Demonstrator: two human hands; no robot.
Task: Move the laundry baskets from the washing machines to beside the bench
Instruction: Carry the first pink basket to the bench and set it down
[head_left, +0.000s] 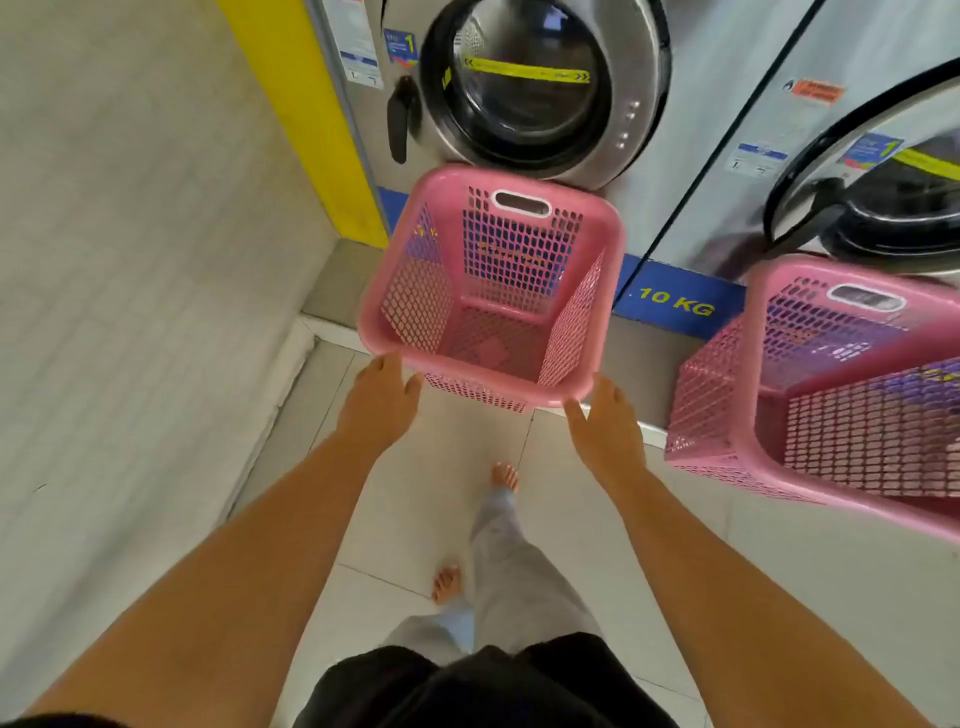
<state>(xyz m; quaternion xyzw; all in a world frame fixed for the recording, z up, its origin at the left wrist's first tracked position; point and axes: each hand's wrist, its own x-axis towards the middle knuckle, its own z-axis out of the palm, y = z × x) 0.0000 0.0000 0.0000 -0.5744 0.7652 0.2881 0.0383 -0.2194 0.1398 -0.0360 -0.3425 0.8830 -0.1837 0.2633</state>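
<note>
My left hand (382, 402) and right hand (605, 428) touch the near rim of the pink basket (493, 283) before the left washing machine (530, 88), fingers apart, probably not yet gripping. A second basket (831, 395) stands right.

Pink mesh, steel grey and a yellow stripe

Both laundry baskets, the near basket (491, 291) and the second basket (831, 395), are pink with lattice-patterned walls. The washing machine (540, 88) is silver-grey with a black door ring, a yellow band across its glass and a blue base strip (675, 304) lettered in yellow. The floor tiles (415, 493) are pale grey.
</note>
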